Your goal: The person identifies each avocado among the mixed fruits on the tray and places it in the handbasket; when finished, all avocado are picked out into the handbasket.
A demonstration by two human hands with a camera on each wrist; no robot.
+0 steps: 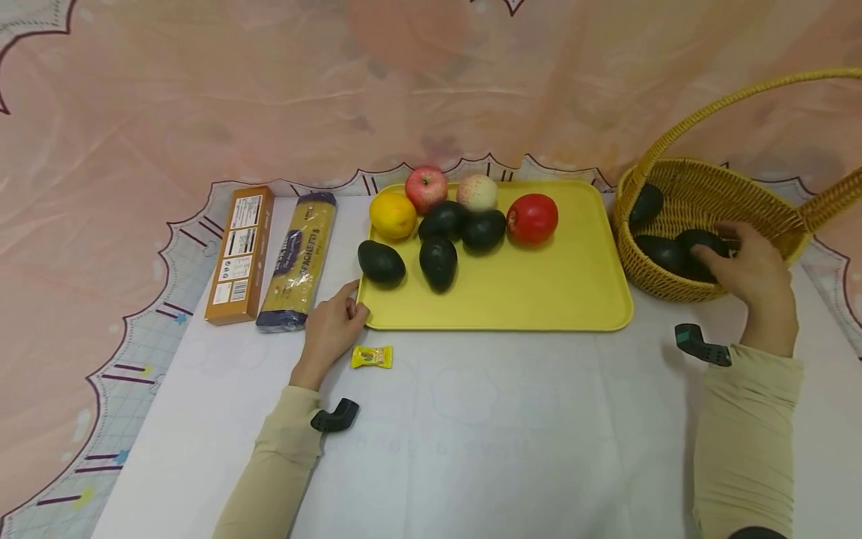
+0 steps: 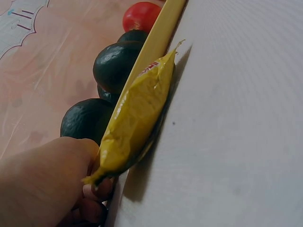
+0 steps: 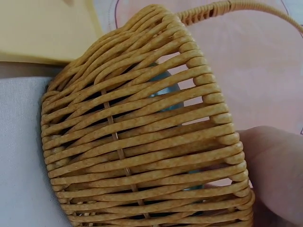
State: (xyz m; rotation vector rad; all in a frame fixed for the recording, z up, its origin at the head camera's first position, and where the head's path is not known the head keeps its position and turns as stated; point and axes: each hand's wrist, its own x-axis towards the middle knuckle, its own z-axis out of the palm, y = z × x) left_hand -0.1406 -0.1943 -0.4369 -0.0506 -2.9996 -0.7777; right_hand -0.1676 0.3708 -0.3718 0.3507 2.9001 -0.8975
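My left hand point(image 1: 330, 329) grips the front left corner of a yellow tray point(image 1: 539, 299), its fingers curled at the rim. On the tray lie several dark avocados point(image 1: 438, 263), a lemon point(image 1: 393, 215), an apple point(image 1: 426, 190), a pale peach point(image 1: 477, 194) and a red pomegranate point(image 1: 533, 219). Over at the right, my right hand point(image 1: 757, 269) reaches into a wicker basket point(image 1: 626, 247) and holds an avocado point(image 1: 694, 243), thumb and fingers around it. Two more avocados sit beside it in the basket. The basket wall hides most of this hand in the right wrist view.
A yellow wrapped candy point(image 1: 372, 357) lies just in front of the tray's left corner. Left of the tray are a spaghetti pack point(image 1: 299, 262) and an orange-brown box point(image 1: 240, 254). The basket's tall handle point(image 1: 727, 101) arches above it. Patterned cloth hangs behind.
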